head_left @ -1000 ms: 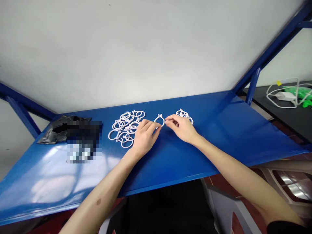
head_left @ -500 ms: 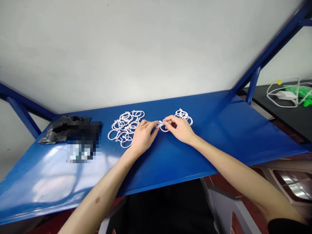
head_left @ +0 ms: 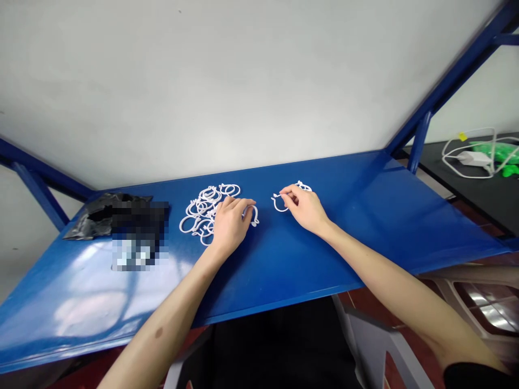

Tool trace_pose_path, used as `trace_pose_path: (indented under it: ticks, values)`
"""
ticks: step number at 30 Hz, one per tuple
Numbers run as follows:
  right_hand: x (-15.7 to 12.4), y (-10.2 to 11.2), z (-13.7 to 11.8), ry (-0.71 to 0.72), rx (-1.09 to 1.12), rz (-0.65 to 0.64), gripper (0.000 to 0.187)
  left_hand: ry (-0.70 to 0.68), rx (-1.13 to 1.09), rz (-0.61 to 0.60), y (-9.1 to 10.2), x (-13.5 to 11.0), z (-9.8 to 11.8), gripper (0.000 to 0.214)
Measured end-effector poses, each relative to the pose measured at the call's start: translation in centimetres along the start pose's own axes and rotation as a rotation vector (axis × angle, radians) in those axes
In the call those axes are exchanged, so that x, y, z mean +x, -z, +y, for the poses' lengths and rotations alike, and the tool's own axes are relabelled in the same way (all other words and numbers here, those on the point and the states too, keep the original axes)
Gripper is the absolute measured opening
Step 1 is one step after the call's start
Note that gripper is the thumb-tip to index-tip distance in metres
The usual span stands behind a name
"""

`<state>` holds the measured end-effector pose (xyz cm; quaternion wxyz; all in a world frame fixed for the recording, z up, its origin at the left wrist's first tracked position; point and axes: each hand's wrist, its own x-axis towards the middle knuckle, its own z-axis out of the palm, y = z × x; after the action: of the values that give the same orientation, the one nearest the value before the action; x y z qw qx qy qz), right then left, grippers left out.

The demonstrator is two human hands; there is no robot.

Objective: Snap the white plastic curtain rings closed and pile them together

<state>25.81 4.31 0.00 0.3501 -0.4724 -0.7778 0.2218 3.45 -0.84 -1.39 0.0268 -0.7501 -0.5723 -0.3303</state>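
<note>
White plastic curtain rings with small knobs at their ends lie in a loose pile (head_left: 203, 208) left of centre. My left hand (head_left: 232, 222) is at the pile's right side, its thumb and fingers closed on one white curtain ring (head_left: 255, 217) whose knobbed end sticks out to the right. Between the thumb and forefinger of my right hand (head_left: 305, 208) is another curtain ring (head_left: 277, 206), with its loop hanging to the left. Behind the right hand, a smaller group of rings (head_left: 303, 186) is partly hidden by it.
Everything lies on a blue table (head_left: 275, 270) against a pale wall (head_left: 243, 86). A black plastic bag (head_left: 101, 210) sits at the left, next to a pixelated patch. At the far right, a white cable (head_left: 468, 175) and green plastic (head_left: 503, 154) rest on a dark surface.
My hands have drawn apart from the middle. The left has gone left with a ring in its fingers, and the right slightly right with another.
</note>
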Motion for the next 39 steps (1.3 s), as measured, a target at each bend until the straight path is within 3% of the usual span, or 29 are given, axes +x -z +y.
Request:
trace_pose_path:
  ticks: [4, 8, 11, 14, 18, 26, 32, 39]
  values:
    - [-0.1, 0.1, -0.2, 0.044, 0.035, 0.009, 0.015, -0.033, 0.000, -0.046, -0.1, -0.2, 0.3, 0.029]
    - [-0.6, 0.0, -0.8, 0.103, 0.073, 0.005, 0.017, -0.024, -0.083, -0.010, 0.4, -0.2, 1.3, 0.039]
    - [-1.1, -0.3, -1.3, 0.167, 0.091, 0.033, 0.019, 0.064, -0.226, 0.009, 0.8, -0.1, 2.1, 0.026]
    - [-1.5, -0.6, -1.7, 0.239, 0.092, 0.064, 0.018, 0.223, -0.409, -0.043, 0.9, -0.1, 2.5, 0.026]
    - [-2.0, -0.8, -2.1, 0.309, 0.155, -0.015, 0.016, 0.357, -0.556, -0.063, 0.6, -0.4, 2.6, 0.023]
    - [-2.7, -0.5, -2.8, 0.294, 0.275, -0.134, 0.013, 0.198, -0.517, 0.071, 0.6, -1.4, 2.8, 0.019]
    - [-2.4, -0.3, -3.0, 0.334, 0.264, -0.008, 0.013, 0.193, -0.567, 0.124, 1.3, -0.8, 3.5, 0.015]
    - [-2.5, -0.8, -2.4, 0.418, 0.221, -0.051, 0.014, 0.193, -0.492, 0.134, 1.2, -1.5, 3.4, 0.015]
